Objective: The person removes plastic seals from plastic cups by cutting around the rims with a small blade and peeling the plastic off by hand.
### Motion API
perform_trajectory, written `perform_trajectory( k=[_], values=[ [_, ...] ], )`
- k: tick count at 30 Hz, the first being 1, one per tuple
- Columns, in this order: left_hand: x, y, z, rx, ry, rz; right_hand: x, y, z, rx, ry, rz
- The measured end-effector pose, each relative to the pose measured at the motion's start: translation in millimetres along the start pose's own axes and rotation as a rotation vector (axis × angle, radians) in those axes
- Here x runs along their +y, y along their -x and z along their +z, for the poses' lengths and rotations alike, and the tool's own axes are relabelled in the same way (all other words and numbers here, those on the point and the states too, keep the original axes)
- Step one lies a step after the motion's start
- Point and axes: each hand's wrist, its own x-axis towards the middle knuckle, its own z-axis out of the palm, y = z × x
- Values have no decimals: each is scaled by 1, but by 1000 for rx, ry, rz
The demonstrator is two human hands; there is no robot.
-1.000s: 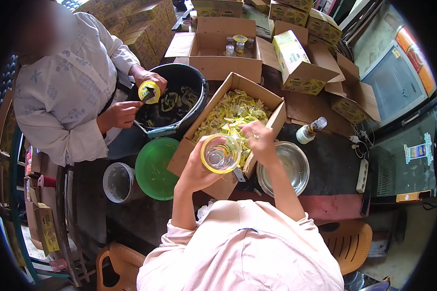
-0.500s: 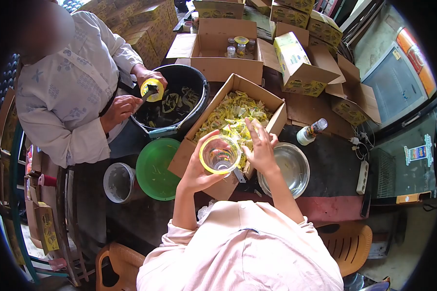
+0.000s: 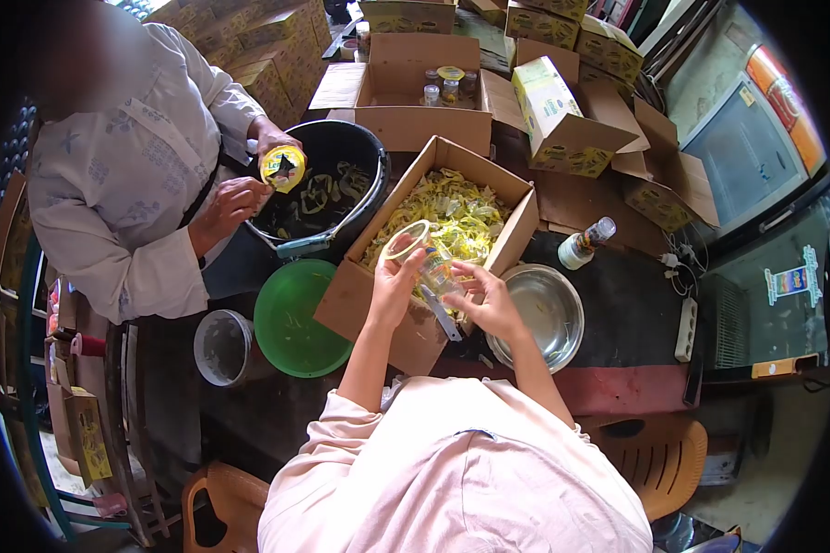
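Note:
A clear plastic cup (image 3: 436,269) with a yellow rim lies tilted on its side between my two hands, above a carton of shredded yellow-green wrappers (image 3: 452,210). My left hand (image 3: 398,290) grips it near the rim, which faces the upper left. My right hand (image 3: 491,302) has its fingers curled around the base end, and part of the cup is hidden by them. Just below the cup, a grey blade-like tool (image 3: 441,313) rests at the front edge of the carton (image 3: 516,241).
At left, a co-worker holds a yellow-lidded cup (image 3: 283,168) over a black bucket (image 3: 380,198). A green basin (image 3: 295,318) and a white pail (image 3: 221,346) stand nearby. Right of the carton are a steel bowl (image 3: 553,318) and a jar (image 3: 576,251). Open boxes (image 3: 424,127) stand behind.
The cup has tipped from facing me to lying sideways. My right hand has come down from over the wrappers to the cup's base. The co-worker's cup has turned, showing its cut lid.

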Motion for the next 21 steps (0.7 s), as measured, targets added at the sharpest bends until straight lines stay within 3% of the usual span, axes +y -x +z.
perform_trajectory(
  k=[2, 3, 6, 13, 17, 21],
  values=[
    [2, -1, 3, 14, -46, 29, 4, 3, 5, -1, 18, 11],
    [4, 0, 3, 32, -74, 48, 8, 1, 12, 42, -196, 30],
    [12, 6, 8, 38, 32, 53, 7, 3, 19, 149, -438, -98],
    [11, 5, 2, -94, 120, 24, -1, 8, 20, 307, -98, -342],
    [25, 26, 5, -126, 270, -287, -38, 8, -12, 523, 90, -387],
    [38, 52, -25, -243, 112, -203, -67, 2, -42, 640, 390, -591]
  ],
)
